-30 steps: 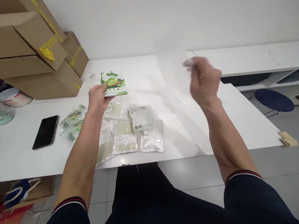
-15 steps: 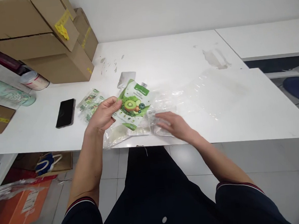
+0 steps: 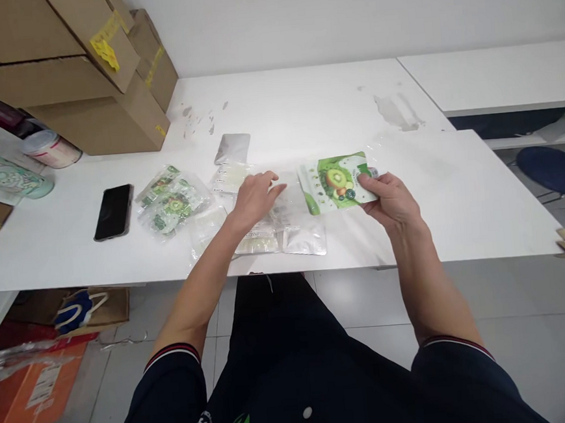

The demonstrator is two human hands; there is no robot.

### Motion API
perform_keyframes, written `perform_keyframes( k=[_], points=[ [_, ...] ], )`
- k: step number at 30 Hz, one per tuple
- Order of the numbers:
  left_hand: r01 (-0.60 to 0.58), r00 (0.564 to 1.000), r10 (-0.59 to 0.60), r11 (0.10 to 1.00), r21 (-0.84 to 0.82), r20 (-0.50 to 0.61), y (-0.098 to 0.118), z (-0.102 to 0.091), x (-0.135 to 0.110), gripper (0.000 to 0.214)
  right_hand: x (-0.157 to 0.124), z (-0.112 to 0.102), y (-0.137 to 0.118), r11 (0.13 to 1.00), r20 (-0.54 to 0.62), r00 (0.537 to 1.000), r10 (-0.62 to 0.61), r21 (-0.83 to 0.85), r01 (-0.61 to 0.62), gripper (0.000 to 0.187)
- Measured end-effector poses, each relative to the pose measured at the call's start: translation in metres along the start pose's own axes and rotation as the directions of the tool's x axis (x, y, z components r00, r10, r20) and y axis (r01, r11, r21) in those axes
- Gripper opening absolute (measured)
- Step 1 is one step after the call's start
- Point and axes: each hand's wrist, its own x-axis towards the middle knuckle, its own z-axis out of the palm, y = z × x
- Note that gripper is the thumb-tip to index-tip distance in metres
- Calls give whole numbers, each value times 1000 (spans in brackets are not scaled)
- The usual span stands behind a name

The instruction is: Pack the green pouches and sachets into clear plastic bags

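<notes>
My right hand [image 3: 393, 199] grips one end of a green and white pouch [image 3: 334, 184] printed with a kiwi, its thumb on top. The pouch lies on its side above the right part of the table. My left hand [image 3: 258, 199] is empty, thumb and fingers apart, over clear plastic bags [image 3: 289, 201] and silvery packets. One silver packet [image 3: 305, 241] lies near the front edge, and another silver packet [image 3: 232, 148] lies further back. Left of that hand, bagged green pouches [image 3: 174, 204] rest in a small heap.
A black phone [image 3: 113, 212] lies on the white table [image 3: 303, 105]. Cardboard boxes [image 3: 109, 121] are stacked at the back left, beside a can [image 3: 52, 149] and a mint-green bottle [image 3: 8, 171]. A blue stool [image 3: 553, 169] stands at the right.
The kiwi pouch has passed from my left hand to my right and moved rightward, turning sideways. My left hand has let go and shifted right over the clear bags.
</notes>
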Motion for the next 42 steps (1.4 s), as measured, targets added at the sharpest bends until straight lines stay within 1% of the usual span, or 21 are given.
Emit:
perform_keyframes(
  k=[1, 3, 5, 7, 8, 12, 16, 18, 20, 22, 25, 28, 30, 32, 33, 34, 35, 36, 37, 39, 42],
  points=[
    [-32, 999, 38, 986, 163, -36, -2, 7, 5, 44, 3, -10, -1, 1000, -12, 1000, -7, -22, 7, 37],
    [-96, 993, 116, 920, 380, -30, -4, 19, 18, 55, 9, -25, 2, 997, -29, 999, -30, -79, 28, 36],
    [-156, 987, 153, 874, 461, 45, -6, 28, 32, 45, 14, -35, 9, 991, -41, 999, -30, -133, 25, 36],
    [-178, 983, 136, 858, 483, 119, -7, 32, 46, 25, 17, -40, 19, 988, -62, 998, 24, -150, -33, 38],
    [-175, 982, 118, 858, 483, 146, -8, 32, 52, 25, 18, -42, 24, 988, -72, 996, 58, -136, -68, 39],
    [-135, 988, 98, 927, 351, 120, -10, 24, 64, 26, 19, -44, 37, 993, -101, 988, 117, 18, -116, 42],
    [-116, 993, 115, 993, 12, 24, -11, 7, 69, 20, 22, -39, 39, 983, -158, 975, 155, 124, -136, 42],
    [-56, 998, 55, 981, -188, -13, -11, -2, 74, 17, 23, -35, 39, 978, -179, 968, 175, 144, -150, 40],
    [17, 999, -34, 929, -370, -40, -13, -13, 82, 15, 22, -30, 38, 975, -178, 966, 189, 154, -162, 38],
    [61, 993, -104, 874, -483, -63, -18, -25, 92, 13, 20, -27, 38, 969, -151, 966, 208, 162, -184, 36],
    [80, 983, -146, 879, -470, -107, -26, -45, 107, 11, 14, -20, 39, 954, -99, 964, 247, 199, -224, 32],
    [12, 955, -94, 960, -280, -281, -22, -57, 110, 16, 12, -13, 43, 942, -103, 959, 265, 238, -235, 30],
    [-38, 919, 2, 996, -82, -393, -9, -55, 95, 23, 12, -8, 49, 947, -158, 954, 256, 237, -215, 30],
    [-73, 924, 107, 992, 107, -367, 10, -42, 64, 30, 14, -5, 55, 953, -221, 942, 251, 230, -199, 29],
    [-104, 954, 144, 982, 158, -262, 19, -31, 43, 36, 15, -5, 57, 953, -239, 938, 250, 230, -196, 29],
    [-161, 977, 183, 968, 193, -105, 27, -19, 19, 41, 15, -4, 59, 953, -250, 935, 251, 232, -194, 29],
    [-237, 971, 230, 945, 223, 59, 33, -6, -5, 44, 16, -4, 61, 953, -256, 934, 251, 235, -192, 29],
    [-310, 947, 272, 914, 263, 171, 36, 8, -29, 46, 16, -3, 61, 952, -260, 932, 252, 239, -191, 28],
    [-362, 928, 304, 874, 325, 217, 37, 21, -49, 47, 16, -3, 61, 950, -263, 930, 257, 244, -193, 27],
    [-412, 911, 359, 785, 463, 203, 33, 44, -79, 40, 15, -3, 60, 942, -255, 925, 282, 258, -216, 26],
    [-449, 881, 456, 720, 529, 128, 20, 63, -96, 26, 13, -2, 58, 929, -199, 926, 320, 257, -266, 25]
  ],
)
